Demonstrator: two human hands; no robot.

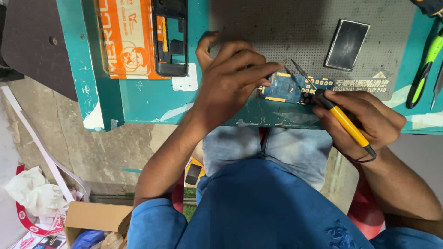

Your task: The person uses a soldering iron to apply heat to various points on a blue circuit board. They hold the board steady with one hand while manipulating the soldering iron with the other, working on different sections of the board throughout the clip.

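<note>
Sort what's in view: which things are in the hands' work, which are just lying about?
In hand:
- blue circuit board, pinned at the bench edge by the left hand
- yellow-handled soldering iron, held in the right hand, tip over the board

Lying about:
- black phone frame on an orange box
- dark rectangular pad
- green-handled tool
- cardboard box on the floor

left hand [230, 76] hides circuit board's [287, 87] left end; green-handled tool [427, 69] cut by top edge.

The left hand [230, 78] reaches forward with its palm down, fingers curled and pinched together at the tips. The right hand [364, 122] is closed in a pen-like grip, its wrist bent inward.
</note>
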